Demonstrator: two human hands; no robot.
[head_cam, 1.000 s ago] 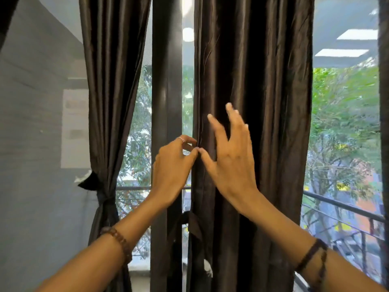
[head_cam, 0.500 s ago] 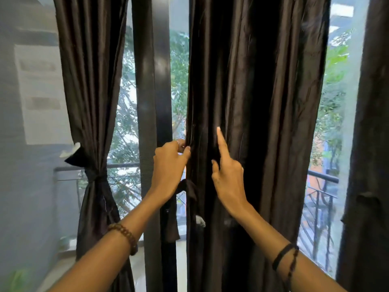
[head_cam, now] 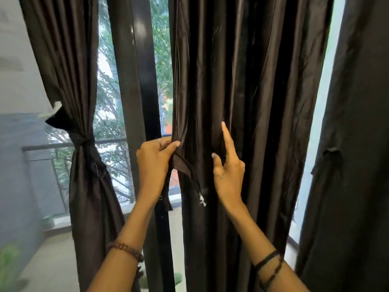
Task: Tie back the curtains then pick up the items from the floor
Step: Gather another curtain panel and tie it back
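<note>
Middle curtain [head_cam: 252, 102] hanging loose, left edge beside window frame [head_cam: 145, 81]. Left hand [head_cam: 154, 163] pinching that edge and tie strap [head_cam: 183, 165]. Right hand [head_cam: 228, 171] against folds, forefinger straight up. Left curtain [head_cam: 84, 144] tied; glass gaps either side.

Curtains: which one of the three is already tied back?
The left curtain, beside the grey wall: a tie cinches it at the middle. The middle curtain, held by the left hand, and the right curtain hang loose.
</note>
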